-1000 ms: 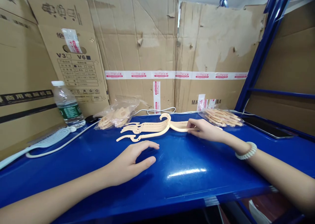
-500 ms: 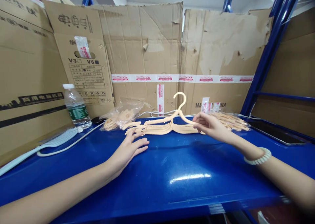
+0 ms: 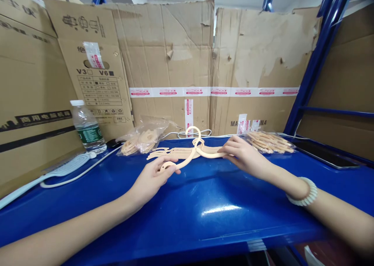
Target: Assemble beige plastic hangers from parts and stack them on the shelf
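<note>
My left hand [image 3: 153, 177] is closed around the left end of a cream-coloured clothes hanger [image 3: 187, 162], thumb along its near side. The fingers of my right hand [image 3: 247, 157] close on the hanger's other arm. Held between both hands, the hanger has its curved hook up and its left end toward me. Just behind and below it, several similar hangers [image 3: 179, 152] lie stacked flat on the blue shelf [image 3: 187, 203]. The right ends of the stack are hidden behind my right hand.
A clear bag of cream parts [image 3: 143, 141] lies at the back left, another bag of thin pieces [image 3: 270, 142] at the back right. Left stand a water bottle [image 3: 87, 129] and a pale-blue hairbrush [image 3: 68, 166]; right, a dark phone-like slab [image 3: 327, 155]. Cardboard [image 3: 163, 63] walls the back.
My left hand, open over the stack before, has taken the hanger's left end. The hanger has come lower and nearer, its hook shifted left. My right hand still holds its right arm.
</note>
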Action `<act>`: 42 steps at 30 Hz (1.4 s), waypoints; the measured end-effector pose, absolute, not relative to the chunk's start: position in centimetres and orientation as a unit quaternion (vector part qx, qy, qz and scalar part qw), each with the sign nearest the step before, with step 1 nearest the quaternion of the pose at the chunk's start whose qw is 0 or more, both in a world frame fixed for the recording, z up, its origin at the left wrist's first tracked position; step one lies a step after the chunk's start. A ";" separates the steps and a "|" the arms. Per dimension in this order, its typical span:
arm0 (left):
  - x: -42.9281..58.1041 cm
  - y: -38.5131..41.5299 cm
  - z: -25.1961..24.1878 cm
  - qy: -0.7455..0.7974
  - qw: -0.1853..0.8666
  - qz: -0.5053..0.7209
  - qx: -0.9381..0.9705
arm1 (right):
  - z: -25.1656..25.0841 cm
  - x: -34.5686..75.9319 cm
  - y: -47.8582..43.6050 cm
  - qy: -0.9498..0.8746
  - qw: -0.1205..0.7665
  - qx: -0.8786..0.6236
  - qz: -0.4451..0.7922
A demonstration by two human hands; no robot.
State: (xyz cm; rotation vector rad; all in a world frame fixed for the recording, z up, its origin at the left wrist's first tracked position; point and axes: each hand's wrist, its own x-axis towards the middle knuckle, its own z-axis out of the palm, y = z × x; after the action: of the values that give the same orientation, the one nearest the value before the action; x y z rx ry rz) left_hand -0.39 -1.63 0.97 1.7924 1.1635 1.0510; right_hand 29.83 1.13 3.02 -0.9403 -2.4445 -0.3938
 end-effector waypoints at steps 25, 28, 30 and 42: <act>-0.6 -1.2 0.6 0.447 0.450 0.519 0.574 | 2.3 30.1 2.4 -0.793 0.373 -0.420 0.236; -0.5 -1.5 0.8 0.442 0.466 0.531 0.553 | 2.4 30.3 2.5 -0.765 0.394 -0.422 0.285; -0.3 -1.7 0.8 0.436 0.476 0.529 0.552 | 2.2 29.9 2.2 -0.737 0.406 -0.415 0.345; 1.2 -2.8 0.5 0.397 0.483 0.462 0.629 | 1.4 25.8 -1.0 -0.692 0.433 -0.257 0.517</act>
State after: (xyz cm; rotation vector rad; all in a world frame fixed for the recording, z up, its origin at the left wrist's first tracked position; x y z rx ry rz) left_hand 1.15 -2.79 0.46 1.5331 0.9682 1.1252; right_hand 25.85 -0.99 1.36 -0.6392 -1.7246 1.2875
